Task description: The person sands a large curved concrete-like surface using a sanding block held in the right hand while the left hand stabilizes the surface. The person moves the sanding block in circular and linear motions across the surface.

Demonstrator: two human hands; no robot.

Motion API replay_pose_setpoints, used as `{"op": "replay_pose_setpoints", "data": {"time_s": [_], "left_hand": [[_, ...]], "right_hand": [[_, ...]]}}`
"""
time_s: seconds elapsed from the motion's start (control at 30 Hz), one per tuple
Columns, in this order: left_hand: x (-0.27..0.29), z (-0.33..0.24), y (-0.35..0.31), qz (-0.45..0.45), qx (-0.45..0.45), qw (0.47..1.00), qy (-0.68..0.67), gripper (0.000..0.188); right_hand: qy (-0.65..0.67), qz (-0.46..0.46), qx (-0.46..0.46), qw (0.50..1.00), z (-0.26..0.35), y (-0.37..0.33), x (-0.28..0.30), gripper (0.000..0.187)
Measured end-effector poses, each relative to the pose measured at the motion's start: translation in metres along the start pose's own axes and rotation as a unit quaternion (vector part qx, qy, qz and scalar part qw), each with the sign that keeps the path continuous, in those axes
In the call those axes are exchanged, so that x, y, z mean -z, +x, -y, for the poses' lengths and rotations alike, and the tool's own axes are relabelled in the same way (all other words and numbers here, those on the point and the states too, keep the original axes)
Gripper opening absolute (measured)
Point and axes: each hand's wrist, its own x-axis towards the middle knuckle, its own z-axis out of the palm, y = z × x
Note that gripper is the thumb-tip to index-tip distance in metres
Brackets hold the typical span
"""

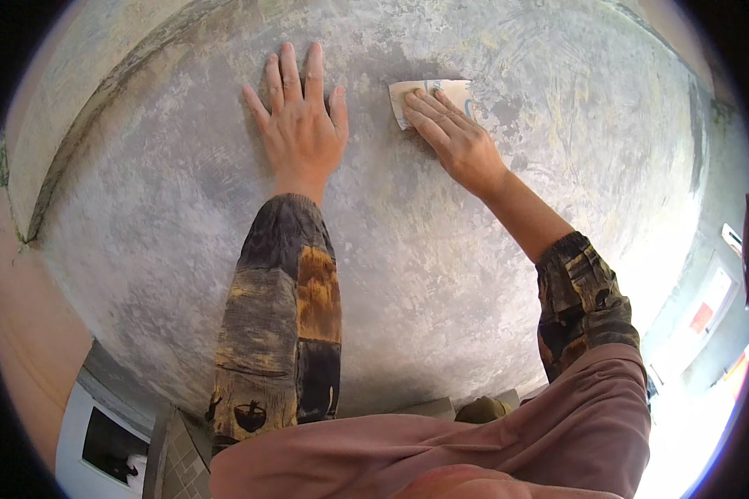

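A large grey, mottled plaster wall (424,266) fills the middle of the view. My left hand (302,125) lies flat on it with the fingers spread and nothing held. To its right, my right hand (458,141) presses a pale sheet of sandpaper (453,90) against the same surface. The sheet has blue print on its back, and its left edge curls slightly. My right fingers lie close together over the sheet, which hides its lower part. The side of the sheet facing the wall is out of sight.
A raised edge (83,133) borders the wall at the left, beside a beige wall (29,333). At the lower left stands a white-framed opening (79,466) with a dark middle. Bright daylight comes in from the right, near a pale door (714,291).
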Motion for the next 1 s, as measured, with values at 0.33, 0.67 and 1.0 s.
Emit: {"op": "replay_pose_setpoints", "data": {"time_s": [0.33, 0.67, 1.0], "left_hand": [[-0.001, 0.0, 0.001, 0.007, 0.0, 1.0, 0.017, 0.059], [0.001, 0.0, 0.001, 0.006, 0.007, 1.0, 0.015, 0.059], [-0.002, 0.002, 0.0, 0.004, -0.003, 1.0, 0.021, 0.06]], "right_hand": [[-0.024, -0.074, -0.121, 0.99, -0.083, 0.103, -0.023, 0.037], [-0.023, -0.002, 0.001, 1.0, -0.012, -0.013, 0.003, 0.042], [-0.041, -0.057, -0.113, 0.991, -0.095, 0.059, -0.008, 0.034]]}}
